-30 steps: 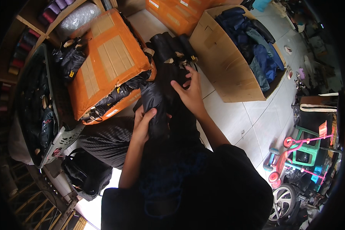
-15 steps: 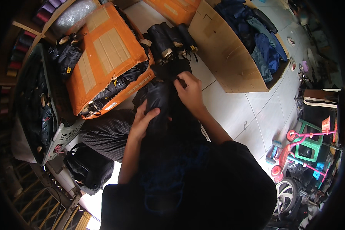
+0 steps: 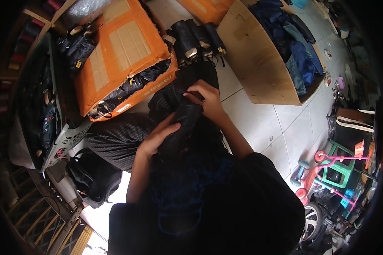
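Held over my lap is a black folded umbrella [image 3: 186,120], lying at a slant. My left hand [image 3: 157,139] is closed round its near part, thumb on top. At its far end my right hand [image 3: 207,100] is closed in a pinch, thumb and forefinger together at the cloth; the exact bit between the fingertips is too dark to make out. Beyond my hands several black folded umbrellas [image 3: 193,39] lie side by side on the floor. To the left, an orange-taped carton [image 3: 130,46], torn open along its near edge, has more umbrellas inside.
A brown carton [image 3: 257,59] with dark blue cloth stands at the far right. Left are a grey plastic basket [image 3: 70,138] of dark umbrellas, a bunch of umbrellas [image 3: 75,50] and a black bag [image 3: 95,176]. A pink scooter [image 3: 315,172] and green stool [image 3: 339,163] lie right.
The umbrella has tilted, its far end swinging right and nearer to me. My right hand has stayed at that end, its fingers shifting, while my left hand keeps its grip. The view has shifted slightly.
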A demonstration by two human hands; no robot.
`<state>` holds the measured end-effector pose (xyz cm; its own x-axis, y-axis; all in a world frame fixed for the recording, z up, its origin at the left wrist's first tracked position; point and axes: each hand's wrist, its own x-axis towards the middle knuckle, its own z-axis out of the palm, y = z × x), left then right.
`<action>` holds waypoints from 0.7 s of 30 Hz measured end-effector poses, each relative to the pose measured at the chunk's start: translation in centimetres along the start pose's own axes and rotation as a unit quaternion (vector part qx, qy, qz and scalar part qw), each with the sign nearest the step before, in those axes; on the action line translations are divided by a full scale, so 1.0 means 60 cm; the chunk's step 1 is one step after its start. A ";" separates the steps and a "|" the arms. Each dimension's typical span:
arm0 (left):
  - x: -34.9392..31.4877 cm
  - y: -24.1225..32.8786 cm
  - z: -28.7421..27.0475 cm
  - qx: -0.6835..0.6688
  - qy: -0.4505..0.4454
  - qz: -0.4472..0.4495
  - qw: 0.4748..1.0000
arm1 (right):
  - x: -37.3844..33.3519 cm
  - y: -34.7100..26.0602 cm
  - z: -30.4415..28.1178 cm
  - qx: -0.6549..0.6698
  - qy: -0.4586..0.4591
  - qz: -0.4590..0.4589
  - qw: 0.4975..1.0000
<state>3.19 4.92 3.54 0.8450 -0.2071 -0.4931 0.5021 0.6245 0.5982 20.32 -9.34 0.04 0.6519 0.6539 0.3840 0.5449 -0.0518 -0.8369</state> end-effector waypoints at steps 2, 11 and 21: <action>0.002 0.000 -0.008 0.014 0.013 -0.007 1.000 | -0.003 0.001 -0.003 -0.001 -0.018 0.000 1.000; 0.011 -0.019 0.036 0.125 0.181 0.162 0.962 | -0.070 -0.001 -0.025 0.056 0.069 0.210 0.974; 0.093 -0.100 0.044 0.535 0.228 0.309 0.752 | -0.162 -0.002 -0.052 0.400 0.079 0.405 0.818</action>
<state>5.40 -1.98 -1.10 0.9497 0.3054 0.0689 0.1056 -0.5196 0.8478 15.59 -18.04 -2.38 0.7221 0.5411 -0.4310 -0.5787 0.1312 -0.8049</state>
